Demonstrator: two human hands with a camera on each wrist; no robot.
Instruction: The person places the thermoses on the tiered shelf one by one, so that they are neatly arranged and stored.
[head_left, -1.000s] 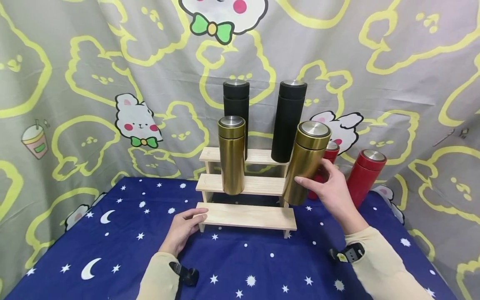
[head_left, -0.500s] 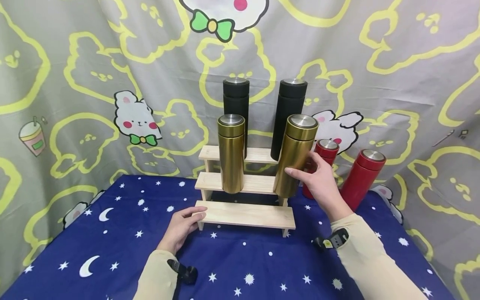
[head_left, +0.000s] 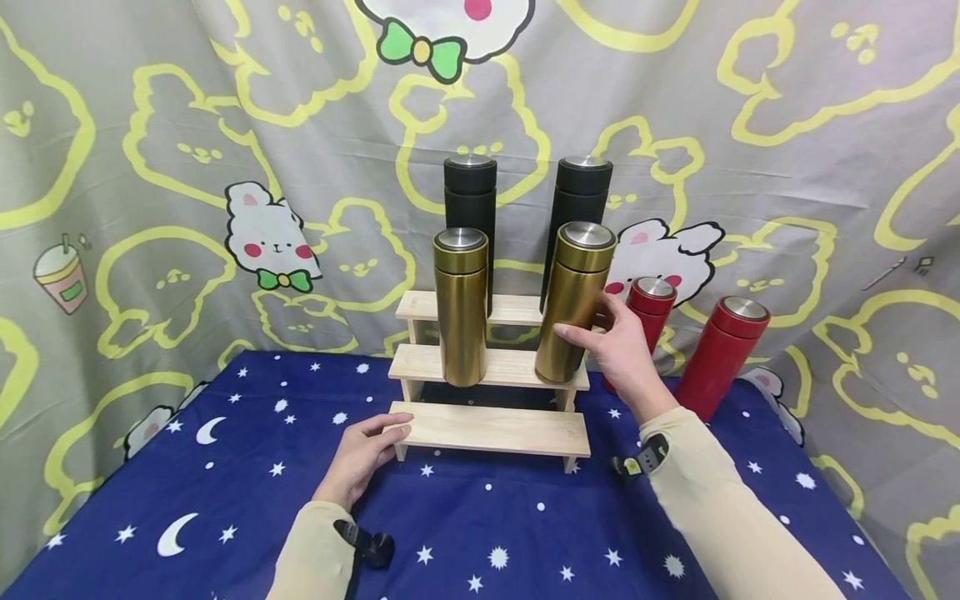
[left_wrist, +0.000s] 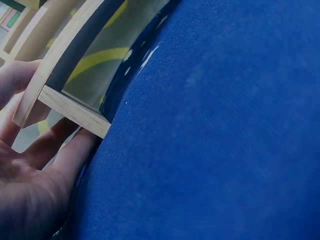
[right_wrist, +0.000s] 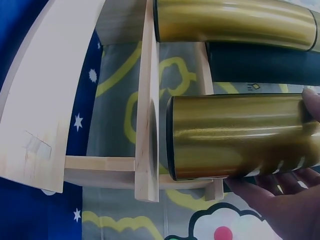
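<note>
My right hand (head_left: 621,350) grips a gold thermos (head_left: 573,308) with a steel-topped lid, thumb on its front. The thermos leans slightly over the right end of the middle step; in the right wrist view a narrow gap shows between its base (right_wrist: 171,140) and the step (right_wrist: 147,125). At the left end of the three-step wooden stand (head_left: 487,427), my left hand (head_left: 362,458) holds the bottom step, fingers above and below the board (left_wrist: 62,55) in the left wrist view. Another gold thermos (head_left: 461,317) stands on the middle step's left.
Two black thermoses (head_left: 471,200) stand on the top step, partly hidden by the gold ones. Two red thermoses (head_left: 726,358) stand on the blue star-patterned cloth (head_left: 262,517) to the right, one partly behind my right hand. A patterned curtain (head_left: 322,150) hangs behind.
My right hand has carried the gold thermos leftward and tipped it more upright over the middle step, uncovering more of the nearer red thermos. My left hand stays on the bottom step.
</note>
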